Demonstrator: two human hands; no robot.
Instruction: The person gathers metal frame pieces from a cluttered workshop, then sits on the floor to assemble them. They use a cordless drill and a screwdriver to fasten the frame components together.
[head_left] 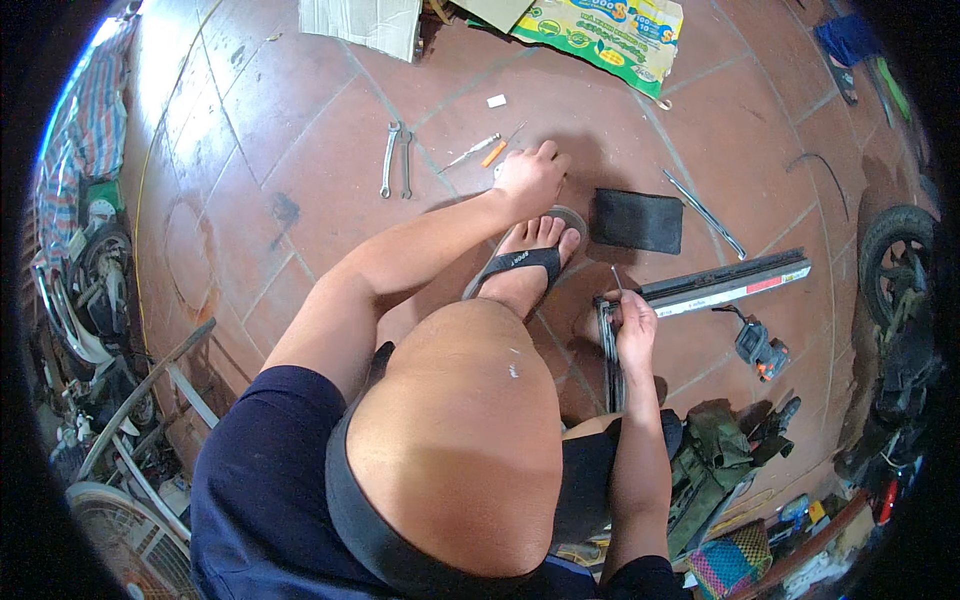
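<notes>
My left hand is low over the floor just beyond my sandalled foot, its fingers curled and their tips hidden. Beside it lie an orange-handled screwdriver and a slim, pale pointed tool. On the right, my right hand pinches a thin metal pin that sticks up from the fingers. It is at the corner of a dark metal frame, whose long bar carries a white label strip. A black rectangular pad lies between the hands.
Two wrenches lie left of the screwdriver. A metal rod rests beyond the frame, and a small grey-black device with a cable lies right of it. Cardboard and a printed bag are at the far edge. Motorbike parts stand right.
</notes>
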